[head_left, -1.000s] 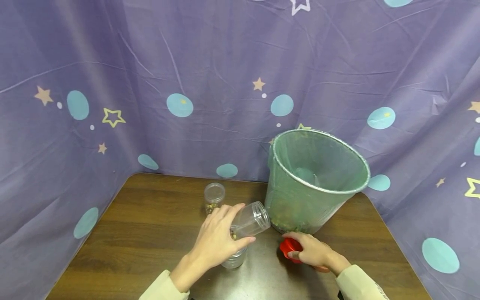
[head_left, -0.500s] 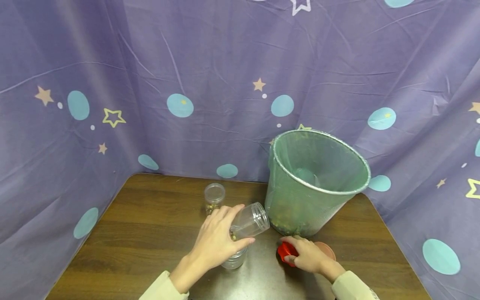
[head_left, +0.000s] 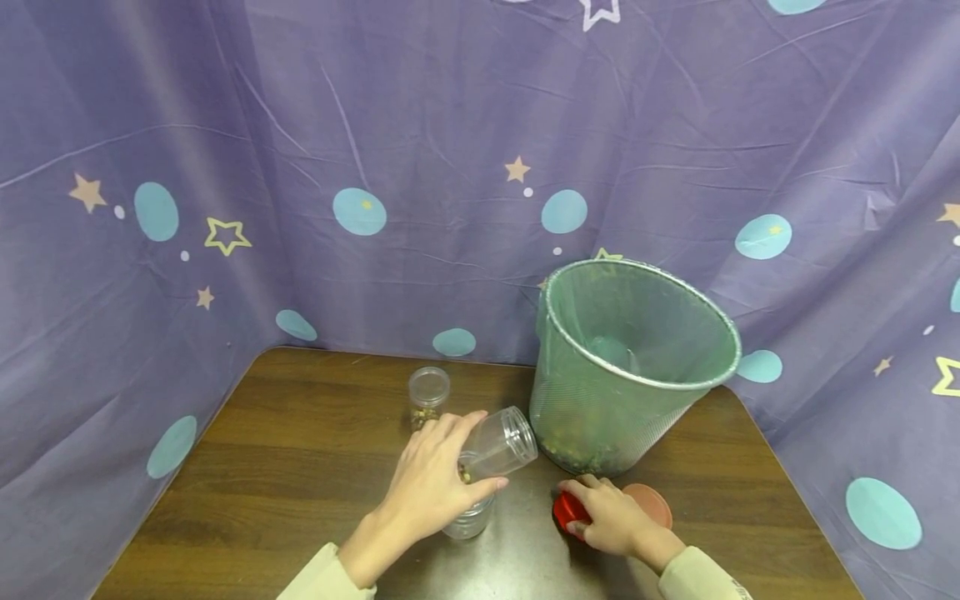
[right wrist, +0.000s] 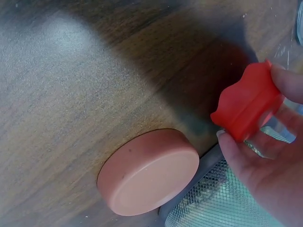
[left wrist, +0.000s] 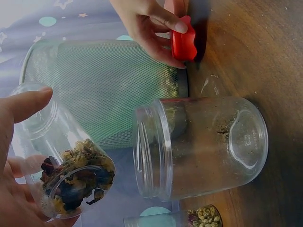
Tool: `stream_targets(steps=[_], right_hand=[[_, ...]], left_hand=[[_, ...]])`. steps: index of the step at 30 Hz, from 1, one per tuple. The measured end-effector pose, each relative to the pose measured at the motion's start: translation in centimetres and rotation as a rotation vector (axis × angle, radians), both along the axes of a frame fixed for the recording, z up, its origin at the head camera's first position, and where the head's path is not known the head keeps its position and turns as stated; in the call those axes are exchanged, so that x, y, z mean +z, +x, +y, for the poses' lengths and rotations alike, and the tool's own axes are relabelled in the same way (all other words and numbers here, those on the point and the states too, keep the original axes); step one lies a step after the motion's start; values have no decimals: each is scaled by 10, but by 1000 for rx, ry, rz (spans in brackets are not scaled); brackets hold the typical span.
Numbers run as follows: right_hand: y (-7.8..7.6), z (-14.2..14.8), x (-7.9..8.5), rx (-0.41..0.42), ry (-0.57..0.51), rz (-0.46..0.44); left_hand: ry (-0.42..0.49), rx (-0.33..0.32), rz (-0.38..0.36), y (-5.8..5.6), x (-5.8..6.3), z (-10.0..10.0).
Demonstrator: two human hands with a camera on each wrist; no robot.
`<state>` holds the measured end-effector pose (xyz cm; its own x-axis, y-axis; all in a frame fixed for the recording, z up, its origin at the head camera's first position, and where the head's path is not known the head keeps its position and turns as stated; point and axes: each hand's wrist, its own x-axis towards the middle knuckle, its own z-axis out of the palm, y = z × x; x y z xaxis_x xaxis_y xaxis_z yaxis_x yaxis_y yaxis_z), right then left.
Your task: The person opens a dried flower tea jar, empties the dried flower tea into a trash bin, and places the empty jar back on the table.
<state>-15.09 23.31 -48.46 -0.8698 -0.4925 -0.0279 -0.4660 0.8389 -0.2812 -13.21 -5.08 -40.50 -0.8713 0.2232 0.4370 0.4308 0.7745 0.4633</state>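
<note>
My left hand (head_left: pixel 427 479) grips a clear plastic jar (head_left: pixel 497 443), tilted with its open mouth toward the upper right. Dried flowers and dark petals (left wrist: pixel 78 177) lie in its bottom in the left wrist view. Under that hand a wider clear jar (left wrist: pixel 208 146) stands upright on the table without a lid, partly hidden in the head view; only a few crumbs show inside it. On the right, my right hand (head_left: pixel 615 521) pinches a red wavy-edged lid (right wrist: pixel 251 101) between thumb and fingers, just above or on the table; I cannot tell which.
A green mesh wastebasket (head_left: pixel 607 425) with a liner stands behind my right hand. Beside that hand a round pinkish-orange lid (right wrist: pixel 151 175) lies on the wooden table (head_left: pixel 300 467). A small clear jar (head_left: pixel 429 387) of dried flower buds stands farther back. A purple curtain (head_left: pixel 420 150) hangs behind.
My right hand has moved slightly left and toward me with the red lid, baring more of the pinkish-orange lid. The left hand and its tilted jar have barely moved.
</note>
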Motion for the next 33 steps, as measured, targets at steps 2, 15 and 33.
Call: stream_targets(steps=[2, 15, 33], right_hand=[[1, -1, -2, 6, 14, 30], [1, -1, -6, 54, 47, 61], [2, -1, -11, 71, 73, 105]], left_hand=[[-1, 2, 5, 0, 0, 0], [9, 4, 16, 0, -1, -3], [20, 7, 4, -1, -1, -3]])
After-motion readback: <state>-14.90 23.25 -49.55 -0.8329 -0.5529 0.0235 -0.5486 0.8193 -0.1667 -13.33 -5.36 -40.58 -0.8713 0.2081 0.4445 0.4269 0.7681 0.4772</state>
